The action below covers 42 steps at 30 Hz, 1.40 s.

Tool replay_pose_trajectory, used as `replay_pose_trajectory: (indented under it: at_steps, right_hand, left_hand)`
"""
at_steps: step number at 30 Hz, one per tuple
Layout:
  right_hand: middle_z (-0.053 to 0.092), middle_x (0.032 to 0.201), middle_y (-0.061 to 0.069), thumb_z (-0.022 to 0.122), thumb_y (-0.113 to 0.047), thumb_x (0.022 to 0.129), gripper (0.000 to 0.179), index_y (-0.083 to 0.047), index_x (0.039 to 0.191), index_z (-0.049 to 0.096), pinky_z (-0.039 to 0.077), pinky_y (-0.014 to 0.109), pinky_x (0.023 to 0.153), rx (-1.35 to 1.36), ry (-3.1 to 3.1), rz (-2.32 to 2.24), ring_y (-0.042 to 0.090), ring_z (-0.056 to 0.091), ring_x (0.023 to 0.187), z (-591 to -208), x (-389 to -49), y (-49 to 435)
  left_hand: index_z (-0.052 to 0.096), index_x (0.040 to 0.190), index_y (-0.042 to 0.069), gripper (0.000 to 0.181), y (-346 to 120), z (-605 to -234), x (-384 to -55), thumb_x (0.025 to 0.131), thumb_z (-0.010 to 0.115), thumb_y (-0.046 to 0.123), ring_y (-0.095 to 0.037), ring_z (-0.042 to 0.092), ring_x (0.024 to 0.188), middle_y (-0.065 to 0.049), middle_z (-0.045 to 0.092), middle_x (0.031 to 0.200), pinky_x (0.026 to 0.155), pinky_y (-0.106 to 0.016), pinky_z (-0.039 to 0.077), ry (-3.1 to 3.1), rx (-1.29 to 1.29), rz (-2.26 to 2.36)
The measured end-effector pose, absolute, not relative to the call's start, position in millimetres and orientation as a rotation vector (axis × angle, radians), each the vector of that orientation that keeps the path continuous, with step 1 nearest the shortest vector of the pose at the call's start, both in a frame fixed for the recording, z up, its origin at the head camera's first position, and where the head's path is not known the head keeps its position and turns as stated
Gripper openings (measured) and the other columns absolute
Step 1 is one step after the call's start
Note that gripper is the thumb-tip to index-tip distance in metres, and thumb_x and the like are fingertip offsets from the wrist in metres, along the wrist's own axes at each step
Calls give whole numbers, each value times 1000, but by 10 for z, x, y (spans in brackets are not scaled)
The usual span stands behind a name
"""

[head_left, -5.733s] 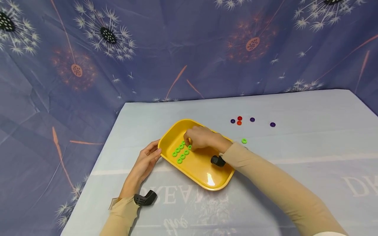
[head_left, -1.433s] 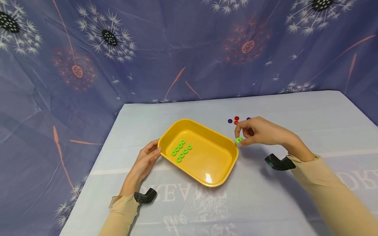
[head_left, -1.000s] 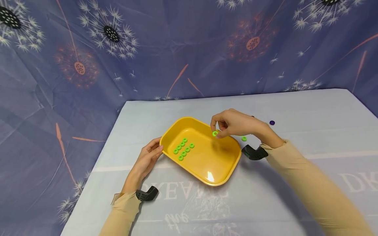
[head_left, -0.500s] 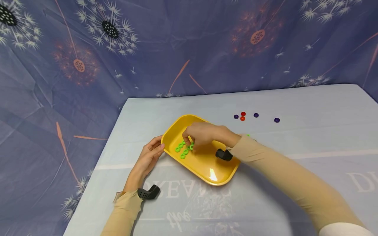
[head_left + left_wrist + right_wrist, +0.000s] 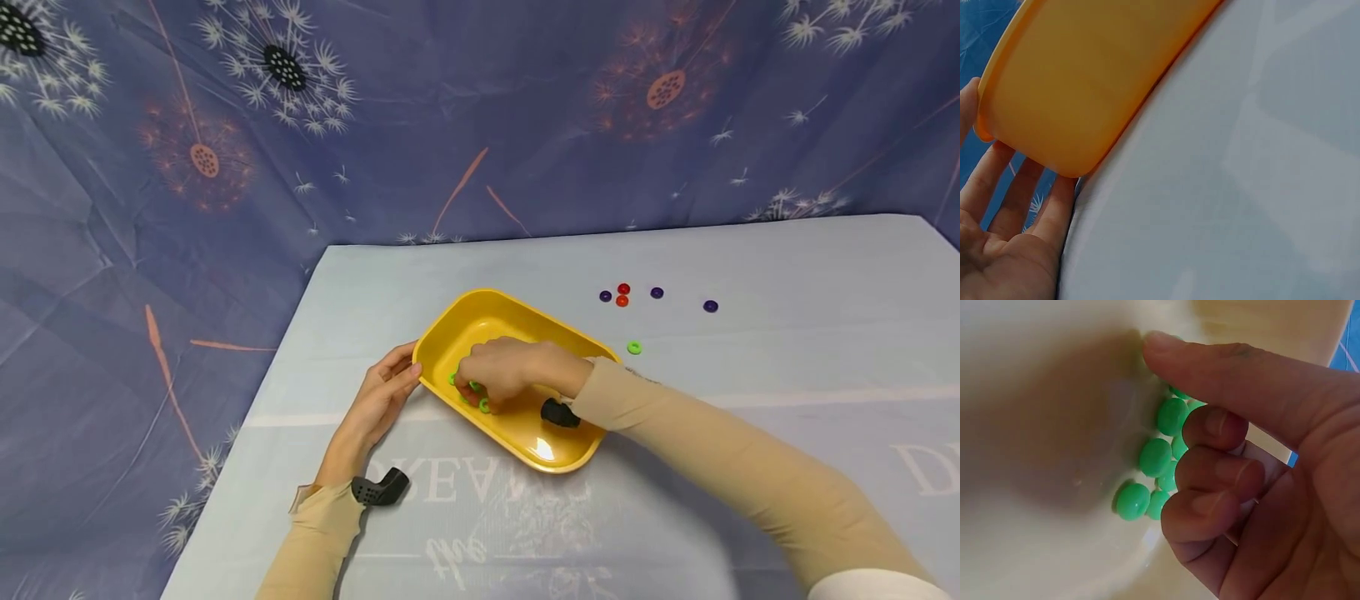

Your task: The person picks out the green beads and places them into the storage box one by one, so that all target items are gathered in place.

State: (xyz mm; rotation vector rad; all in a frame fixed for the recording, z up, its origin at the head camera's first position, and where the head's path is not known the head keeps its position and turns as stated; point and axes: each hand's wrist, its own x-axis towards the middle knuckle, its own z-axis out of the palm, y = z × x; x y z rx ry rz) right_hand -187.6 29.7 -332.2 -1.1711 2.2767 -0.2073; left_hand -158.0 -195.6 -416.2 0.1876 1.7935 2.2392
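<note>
A yellow tray [image 5: 577, 333] rests at an angle on the table. My left hand [image 5: 378, 396] holds its left corner, the thumb over the rim [image 5: 982, 119] and the fingers against the outer wall. Inside the tray, my right hand [image 5: 502, 367] reaches down with thumb and forefinger at a small green ring [image 5: 484, 406], seemingly pinching it. That ring is mostly hidden by the thumb in the right wrist view, where the other fingers curl inward. Beside it lie two rows of green rings [image 5: 1155, 457], partly covered by the hand.
Another green ring [image 5: 634, 347] lies on the table right of the tray. Farther back are two red rings [image 5: 623, 289] and several dark purple rings [image 5: 710, 307]. A patterned blue cloth [image 5: 450, 125] hangs behind the table.
The right hand picked a green ring from the table by the tray, carried it left over the rim, and lowered it beside the rows, now nearer the front wall. The left hand keeps its hold.
</note>
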Motion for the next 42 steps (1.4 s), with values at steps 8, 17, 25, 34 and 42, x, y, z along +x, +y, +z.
replay_pose_trajectory:
  at_steps: [8, 17, 25, 34, 42]
  right_hand:
    - [55, 72, -8, 75, -5, 85, 10, -14, 87, 70, 35, 23, 59, -1188, 2291, -191, 11, 41, 62, -3372, -1845, 310]
    - [62, 80, -8, 78, -7, 83, 12, -16, 86, 69, 40, 24, 63, -1171, 2304, -233, 11, 46, 67, -3393, -1858, 342]
    - [53, 66, -5, 76, -15, 86, 11, -12, 94, 69, 39, 22, 60, -1172, 2341, -612, 8, 46, 61, -3256, -1896, 634]
    - [47, 66, -2, 76, -15, 87, 13, -10, 95, 68, 35, 23, 58, -1007, 2470, -1045, 13, 44, 61, -3009, -1886, 1325]
    - [47, 66, 3, 74, -14, 90, 13, -7, 98, 67, 38, 24, 53, -863, 2470, -1280, 13, 43, 56, -3101, -1836, 1880]
  left_hand:
    - [54, 132, 4, 34, -1941, -4155, -1581, 98, 57, 3, -12, 56, 110, 0, 58, 123, 96, -22, 51, 1789, 167, 2244]
    - [56, 130, 6, 32, -1944, -4155, -1578, 98, 56, 2, -13, 57, 110, 0, 59, 123, 97, -22, 51, 1773, 180, 2254]
    - [55, 131, 6, 33, -1956, -4170, -1582, 98, 56, 3, -13, 57, 110, 0, 59, 123, 97, -22, 50, 1777, 193, 2246]
    - [53, 133, 4, 35, -1943, -4137, -1583, 98, 56, 4, -13, 56, 109, 0, 58, 123, 96, -21, 50, 1800, 171, 2234]
    - [56, 128, 8, 31, -1944, -4150, -1572, 98, 56, 3, -13, 57, 110, 0, 59, 123, 97, -22, 50, 1771, 179, 2253]
